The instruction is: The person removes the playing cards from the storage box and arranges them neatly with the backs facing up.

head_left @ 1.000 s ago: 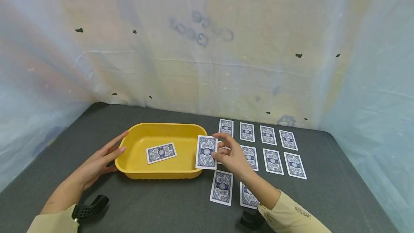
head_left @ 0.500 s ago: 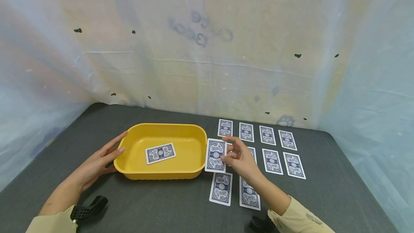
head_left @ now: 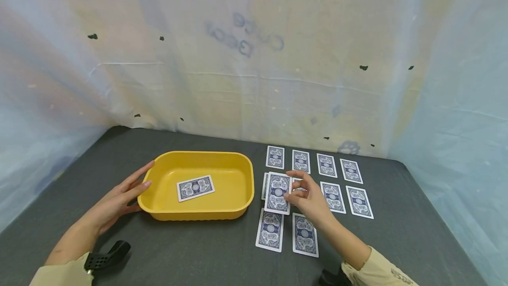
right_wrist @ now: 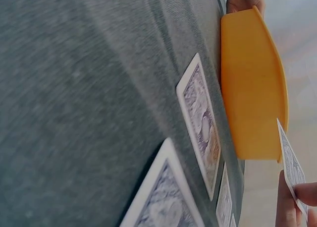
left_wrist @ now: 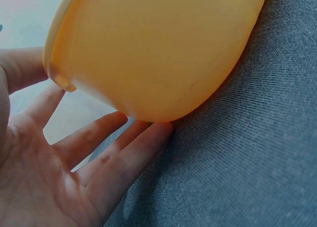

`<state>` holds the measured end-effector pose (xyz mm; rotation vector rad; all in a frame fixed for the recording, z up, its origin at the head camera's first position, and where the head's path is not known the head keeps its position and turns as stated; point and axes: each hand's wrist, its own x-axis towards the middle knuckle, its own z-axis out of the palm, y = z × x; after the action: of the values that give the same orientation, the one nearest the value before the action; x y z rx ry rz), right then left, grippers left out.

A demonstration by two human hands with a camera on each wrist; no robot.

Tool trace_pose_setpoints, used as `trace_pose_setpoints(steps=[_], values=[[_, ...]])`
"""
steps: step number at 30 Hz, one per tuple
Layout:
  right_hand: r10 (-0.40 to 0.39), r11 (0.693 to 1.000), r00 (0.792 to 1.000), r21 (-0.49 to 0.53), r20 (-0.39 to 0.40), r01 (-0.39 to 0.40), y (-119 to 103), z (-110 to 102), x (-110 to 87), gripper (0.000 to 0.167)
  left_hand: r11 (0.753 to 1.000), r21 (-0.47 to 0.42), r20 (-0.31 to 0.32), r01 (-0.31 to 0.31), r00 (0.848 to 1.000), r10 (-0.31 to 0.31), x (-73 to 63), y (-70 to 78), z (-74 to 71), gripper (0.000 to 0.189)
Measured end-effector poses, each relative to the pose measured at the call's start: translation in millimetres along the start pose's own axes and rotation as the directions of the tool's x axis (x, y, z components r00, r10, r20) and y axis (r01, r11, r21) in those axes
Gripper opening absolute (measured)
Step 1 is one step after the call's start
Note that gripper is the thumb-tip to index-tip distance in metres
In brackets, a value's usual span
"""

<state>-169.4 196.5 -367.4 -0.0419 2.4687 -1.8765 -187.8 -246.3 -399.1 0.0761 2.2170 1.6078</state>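
Note:
In the head view my right hand [head_left: 311,200] pinches a playing card [head_left: 277,193] between thumb and fingers, its blue patterned back showing. The held card overlaps other cards below it in this view; in the right wrist view it stands out near the yellow tub. At the left end of the yellow tub [head_left: 246,208], my left hand [head_left: 115,204] touches the rim and wall. The left wrist view shows the fingers [left_wrist: 106,130] nearly straight, tips against the outer wall. One playing card [head_left: 196,188] lies face down on the tub's floor.
Right of the tub, several face-down cards [head_left: 359,202] lie in rows on the dark grey cloth [head_left: 190,250]. Two cards [head_left: 270,231] form the nearest row. Part of the middle row is hidden by my right hand. A pale sheet [head_left: 254,78] hangs behind the table.
My right hand has moved to the right with the playing card, from over the tub's right rim to over the laid-out cards. The left hand stays at the tub.

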Motion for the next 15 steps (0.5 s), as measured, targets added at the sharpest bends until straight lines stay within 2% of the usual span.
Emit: trace_pose_setpoints(steps=[4, 11, 15], values=[[-0.012, 1.0, 1.0, -0.012, 0.0, 0.012, 2.1, -6.5, -2.5, 0.057, 1.0, -0.006, 0.004, -0.02, 1.0, 0.02, -0.7, -0.5, -0.8, 0.066], [0.066, 0.996, 0.996, -0.052, -0.063, -0.07, 8.9, -21.3, -8.1, 0.057, 1.0, -0.016, 0.007, -0.017, 1.0, 0.017, -0.3, -0.1, -1.1, 0.066], [0.076, 0.995, 0.994, -0.061, -0.084, -0.081, 12.7, -32.5, -10.9, 0.057, 1.0, -0.012, 0.006, -0.007, 1.0, 0.007, 0.6, 0.4, -0.9, 0.067]])
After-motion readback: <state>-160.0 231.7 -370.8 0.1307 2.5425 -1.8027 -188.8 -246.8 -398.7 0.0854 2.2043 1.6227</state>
